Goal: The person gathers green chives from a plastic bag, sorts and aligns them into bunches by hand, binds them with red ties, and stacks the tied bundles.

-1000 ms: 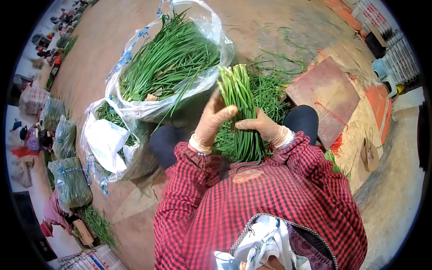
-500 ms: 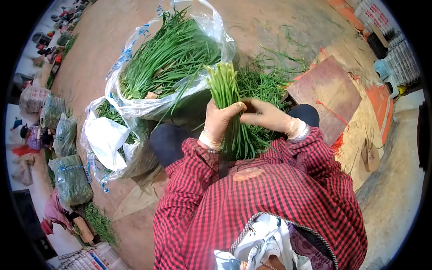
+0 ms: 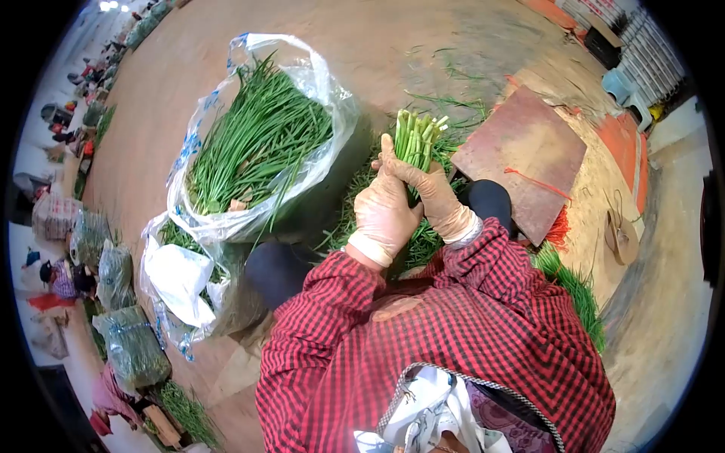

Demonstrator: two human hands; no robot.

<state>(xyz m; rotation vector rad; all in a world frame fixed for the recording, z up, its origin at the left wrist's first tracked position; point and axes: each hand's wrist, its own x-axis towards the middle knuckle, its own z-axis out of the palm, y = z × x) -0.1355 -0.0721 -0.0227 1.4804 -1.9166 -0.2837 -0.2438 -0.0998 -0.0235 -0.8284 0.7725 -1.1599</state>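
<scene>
A bunch of garlic chives point(image 3: 414, 145) stands upright in front of my chest, pale cut stem ends at the top. My left hand point(image 3: 384, 213), in a thin glove, is closed around the bunch from the left, one finger pointing up beside the stems. My right hand point(image 3: 440, 198), gloved too, is wrapped round it from the right, its fingers overlapping the left hand. The lower leaves are mostly hidden behind the hands and sleeves. More loose chives point(image 3: 355, 198) lie on the ground just beyond the hands.
A big open plastic bag point(image 3: 336, 143) full of chives stands at front left, with a smaller bag point(image 3: 181, 275) beside it. To the right are a reddish board point(image 3: 529, 155), red ties point(image 3: 557, 230) and more chives point(image 3: 572, 298). People and packed bags line the far left.
The right hand has come in from the side and closed on the bunch with the left. The view has shifted slightly, and chives now show beside my right elbow.
</scene>
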